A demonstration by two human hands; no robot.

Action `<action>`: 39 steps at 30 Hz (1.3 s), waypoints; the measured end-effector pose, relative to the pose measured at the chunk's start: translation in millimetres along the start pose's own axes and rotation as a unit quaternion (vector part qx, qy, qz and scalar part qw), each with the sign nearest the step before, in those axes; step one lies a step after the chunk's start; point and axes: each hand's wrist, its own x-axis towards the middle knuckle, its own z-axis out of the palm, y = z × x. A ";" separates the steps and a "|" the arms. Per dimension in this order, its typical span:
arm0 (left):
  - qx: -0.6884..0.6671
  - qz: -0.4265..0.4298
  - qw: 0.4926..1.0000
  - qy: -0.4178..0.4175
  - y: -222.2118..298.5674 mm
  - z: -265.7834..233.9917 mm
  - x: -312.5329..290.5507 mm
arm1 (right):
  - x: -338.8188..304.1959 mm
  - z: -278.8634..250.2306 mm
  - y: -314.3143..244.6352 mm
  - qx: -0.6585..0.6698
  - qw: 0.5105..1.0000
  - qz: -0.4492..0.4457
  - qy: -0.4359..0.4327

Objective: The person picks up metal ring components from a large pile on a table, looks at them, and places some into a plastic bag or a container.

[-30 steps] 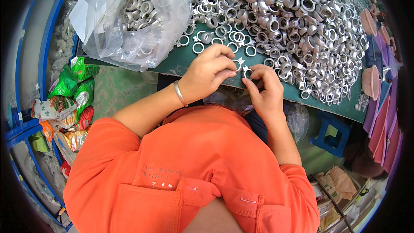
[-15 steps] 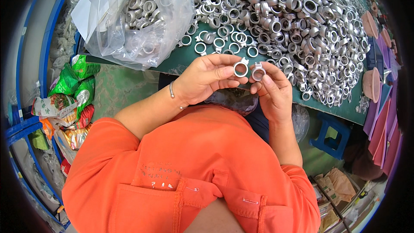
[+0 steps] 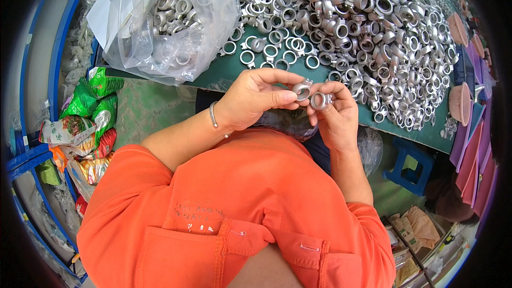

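Observation:
Between the thumb and fingers of my left hand is a silvery metal ring with a small lug on its rim. My right hand pinches a second metal ring, its lug turned to the right. Both rings are tilted and held close side by side in front of the table edge. Beyond my fingers, several loose metal rings lie on the green table. A large heap of the same rings covers the table at the back and right.
A clear plastic bag with metal rings in it stands at the table's left end. Bright packages lie by blue racking at the left. A blue stool is under the green table; a pink container sits at its right edge.
Both rings have been turned in my fingers: the left one is tilted, and the right one's lug has swung from the top to the right. The hands stay in nearly the same place.

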 end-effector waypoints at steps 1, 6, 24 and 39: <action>-0.004 0.003 1.000 -0.003 -0.2 -0.1 0.4 | -0.3 1.3 0.2 -0.008 1.000 -0.015 -0.004; 0.105 0.106 0.988 -0.047 -4.7 -0.5 1.1 | -6.8 1.0 -8.5 -0.108 0.992 -0.046 -0.049; 0.408 0.450 0.778 0.163 70.3 -8.5 -23.0 | 28.9 19.0 -7.6 -0.750 0.641 -0.163 -0.007; 0.677 0.377 0.632 0.019 41.1 5.5 18.2 | 3.3 1.0 -2.7 -0.174 0.983 -0.059 -0.017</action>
